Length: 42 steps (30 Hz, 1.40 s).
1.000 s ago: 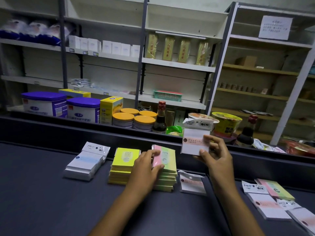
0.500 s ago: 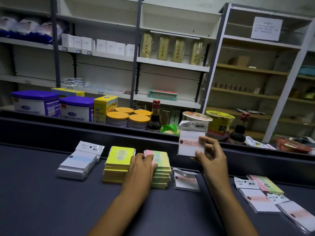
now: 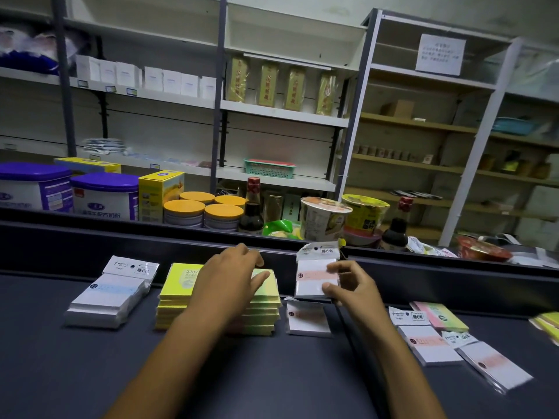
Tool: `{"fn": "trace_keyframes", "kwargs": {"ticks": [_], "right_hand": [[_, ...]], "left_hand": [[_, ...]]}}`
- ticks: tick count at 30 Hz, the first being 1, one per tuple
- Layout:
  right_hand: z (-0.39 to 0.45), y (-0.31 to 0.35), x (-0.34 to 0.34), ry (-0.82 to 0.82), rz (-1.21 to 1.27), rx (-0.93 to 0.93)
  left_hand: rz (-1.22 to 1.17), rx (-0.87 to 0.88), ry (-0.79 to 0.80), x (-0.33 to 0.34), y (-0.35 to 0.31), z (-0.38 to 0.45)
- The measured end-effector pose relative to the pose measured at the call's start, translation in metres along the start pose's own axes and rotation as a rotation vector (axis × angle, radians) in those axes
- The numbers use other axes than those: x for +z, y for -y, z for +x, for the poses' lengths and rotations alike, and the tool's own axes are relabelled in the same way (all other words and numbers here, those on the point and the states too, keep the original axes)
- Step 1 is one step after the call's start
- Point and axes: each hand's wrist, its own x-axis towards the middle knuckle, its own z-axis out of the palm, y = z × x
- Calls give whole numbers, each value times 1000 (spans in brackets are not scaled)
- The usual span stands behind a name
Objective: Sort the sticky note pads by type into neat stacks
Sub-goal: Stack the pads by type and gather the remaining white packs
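On the dark counter point(image 3: 272, 373) stand a white blue-banded pad stack point(image 3: 106, 300), a yellow pad stack point(image 3: 174, 300) and a pink-green pad stack point(image 3: 263, 309). My left hand point(image 3: 230, 282) rests with straight fingers on top of the pink-green stack. My right hand point(image 3: 351, 285) pinches a white pad with a pink band point(image 3: 314, 276) and holds it upright just above another pink-banded pad point(image 3: 307, 317) lying on the counter. Loose pads point(image 3: 432, 340) lie scattered at the right.
A raised dark ledge point(image 3: 151, 237) runs behind the pads. Beyond it stand purple-lidded tins point(image 3: 102, 195), orange-lidded jars point(image 3: 222, 216), sauce bottles point(image 3: 252, 210) and noodle cups point(image 3: 323, 217). Shelving fills the background. A yellow pad point(image 3: 547, 326) sits at the right edge.
My right hand has lowered the pink-banded pad toward the pad lying on the counter. My left hand slid forward over the top of the pink-green stack.
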Motion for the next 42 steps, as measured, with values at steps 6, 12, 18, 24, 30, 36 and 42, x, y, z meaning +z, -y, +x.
{"fn": "trace_keyframes", "kwargs": {"ticks": [6,12,18,24,30,36,42], "right_hand": [[1,-4,-3,150,-67,95],[-4,-4,0,223,-168,159],[-4,-12,2,288,-358,181],[-4,-15,6,295,-495,158],[-3,-18,9,301,-635,109],[-9,-14,5,293,-629,63],[-25,-6,-38,204,-822,-50]], "left_hand": [[-33,12,-81,16,2,-9],[-57,11,-85,17,3,-15],[-65,-1,-85,16,7,-16],[-58,6,-17,24,10,-16],[-54,1,-24,28,14,-15],[-92,12,-18,29,7,-16],[-113,67,36,29,-17,-13]]}}
